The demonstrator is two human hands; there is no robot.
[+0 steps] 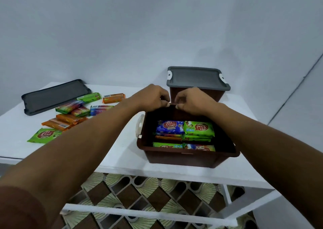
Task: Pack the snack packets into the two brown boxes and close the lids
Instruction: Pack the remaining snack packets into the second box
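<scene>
**Left hand (153,97), right hand (192,101) pinching far rim**

Curled onto open brown box (181,158), centre right, mouth up. Packed with snack packets (199,128) lying flat, long axes left to right. Set on white table (122,150); grey-lidded box (197,76) behind, pale wall (122,36) beyond.

Forearms are bare below a dark maroon left sleeve (16,209).

Brown box (183,159), grey lids (197,77), green, blue, orange packets (199,128).

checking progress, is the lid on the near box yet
No, the near brown box is open, packets showing; a grey lid lies apart at left.
</scene>
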